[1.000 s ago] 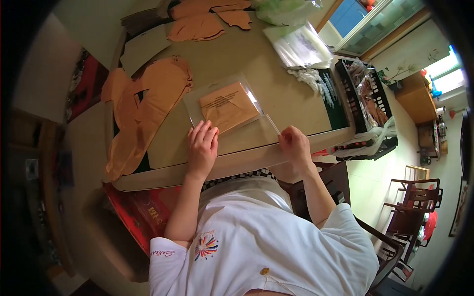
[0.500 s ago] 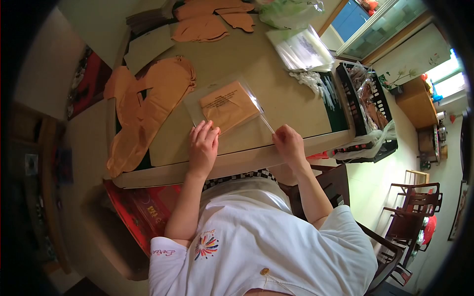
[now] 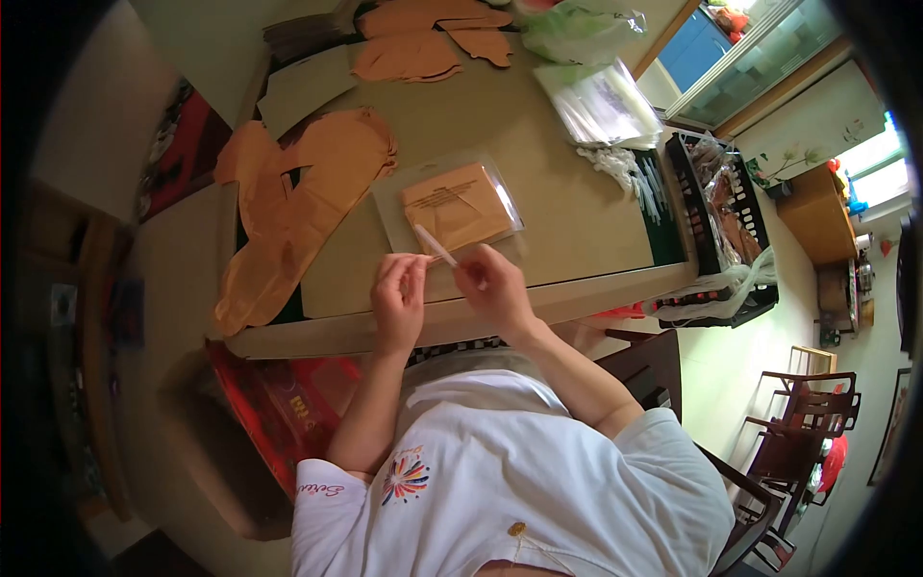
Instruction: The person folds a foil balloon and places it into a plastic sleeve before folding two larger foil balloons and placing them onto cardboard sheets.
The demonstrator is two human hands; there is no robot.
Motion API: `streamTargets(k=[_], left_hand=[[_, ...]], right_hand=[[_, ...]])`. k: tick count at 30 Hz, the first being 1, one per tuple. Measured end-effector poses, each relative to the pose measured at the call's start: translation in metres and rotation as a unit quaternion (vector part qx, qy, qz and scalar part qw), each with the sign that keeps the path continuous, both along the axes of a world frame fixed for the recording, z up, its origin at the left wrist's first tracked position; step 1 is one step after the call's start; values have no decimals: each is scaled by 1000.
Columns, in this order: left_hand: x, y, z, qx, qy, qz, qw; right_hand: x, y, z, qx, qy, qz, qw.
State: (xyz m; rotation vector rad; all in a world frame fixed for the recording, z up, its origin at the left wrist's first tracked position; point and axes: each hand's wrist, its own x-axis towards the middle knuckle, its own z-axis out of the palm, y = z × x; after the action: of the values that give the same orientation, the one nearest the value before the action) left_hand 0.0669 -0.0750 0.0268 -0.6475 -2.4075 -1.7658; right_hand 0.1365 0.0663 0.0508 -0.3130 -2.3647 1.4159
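Observation:
In front of me lies a clear plastic bag [image 3: 392, 213] holding a folded orange-tan sheet [image 3: 452, 204], with dark print over the sheet. My right hand [image 3: 495, 290] pinches a thin white straw-like stick [image 3: 435, 244], which slants up and left over the bag's near edge. Close beside it, my left hand [image 3: 397, 300] has its fingertips pressed together near the stick; what they hold, if anything, is too small to make out. Both hands are above the table's front edge.
Large orange-tan cut-outs [image 3: 322, 183] lie at left, and more pieces [image 3: 409, 56] at the back. At right are stacked clear bags [image 3: 601, 106], pale sticks [image 3: 654, 188] and a black crate [image 3: 697, 207]. A green-white plastic bag [image 3: 582, 34] sits behind.
My right hand has moved left from the bag's right corner, bringing the white stick with it. My left hand has come off the bag, its fingers now pinched near the stick.

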Motion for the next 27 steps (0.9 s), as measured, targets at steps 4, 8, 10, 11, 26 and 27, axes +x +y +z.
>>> streamTargets(k=[4, 8, 10, 11, 26, 27], left_hand=[[5, 6, 6, 186, -242, -50, 951], [10, -18, 12, -30, -140, -2, 990], [20, -23, 18, -176, -90, -21, 980], [25, -21, 21, -233, -85, -33, 968], [-4, -12, 22, -341, -12, 56, 938], [5, -16, 26, -348, -17, 47, 936]], right_hand=[[-18, -19, 2, 53, 38, 70, 995], [-35, 24, 11, 163, 67, 199, 964], [-60, 51, 10, 241, 67, 213, 945], [-73, 58, 9, 271, 88, 207, 936], [-99, 38, -35, 343, 95, 104, 929], [-100, 37, -35, 343, 92, 93, 930]])
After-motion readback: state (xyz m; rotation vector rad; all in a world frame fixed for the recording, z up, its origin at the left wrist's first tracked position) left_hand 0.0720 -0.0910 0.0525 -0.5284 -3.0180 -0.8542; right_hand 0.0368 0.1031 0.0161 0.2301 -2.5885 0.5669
